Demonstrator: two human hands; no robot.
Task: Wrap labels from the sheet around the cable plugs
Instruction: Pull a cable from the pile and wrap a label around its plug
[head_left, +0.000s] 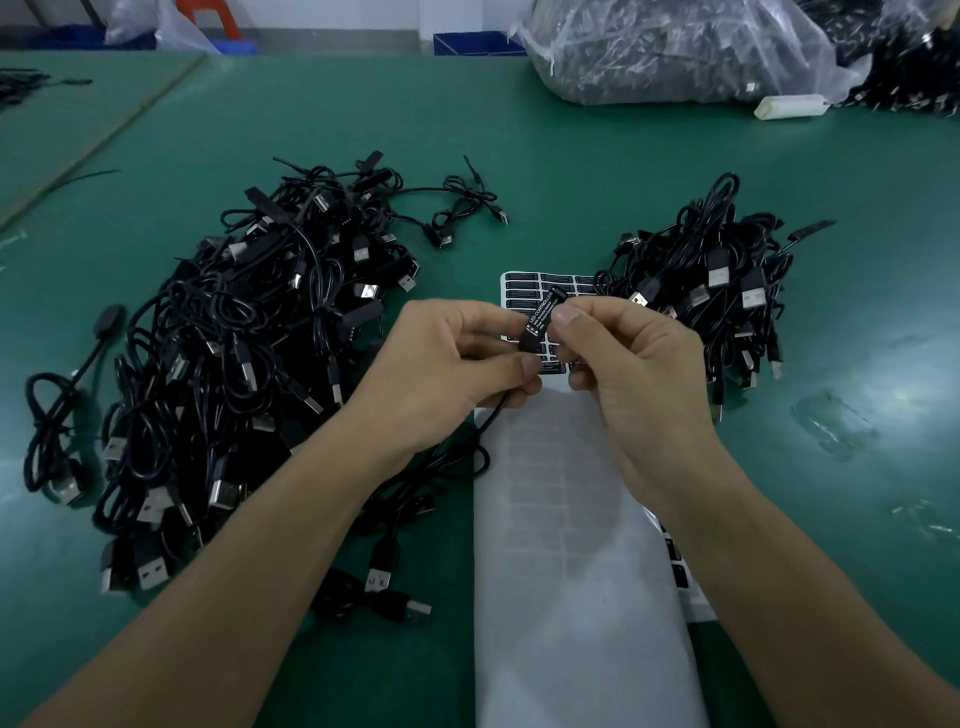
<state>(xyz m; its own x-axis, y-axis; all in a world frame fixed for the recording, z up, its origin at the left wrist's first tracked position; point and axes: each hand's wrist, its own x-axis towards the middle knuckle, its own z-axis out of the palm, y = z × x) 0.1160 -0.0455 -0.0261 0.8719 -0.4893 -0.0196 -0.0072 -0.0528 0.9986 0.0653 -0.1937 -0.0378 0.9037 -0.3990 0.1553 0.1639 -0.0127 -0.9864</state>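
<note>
A black cable plug (540, 325) with a black label bearing white print is held between both hands above the label sheet (566, 545). My left hand (441, 364) pinches its lower end, where the cable (491, 421) leaves downward. My right hand (634, 374) presses thumb and forefinger on the plug's upper end. The white sheet is a long backing strip running toward me, with rows of black labels left at its far end (540, 283).
A big heap of black USB cables (234, 364) lies left of the sheet, a smaller heap (711, 291) to the right. A clear plastic bag of cables (675, 47) and a white object (789, 106) sit at the far right on the green table (571, 171).
</note>
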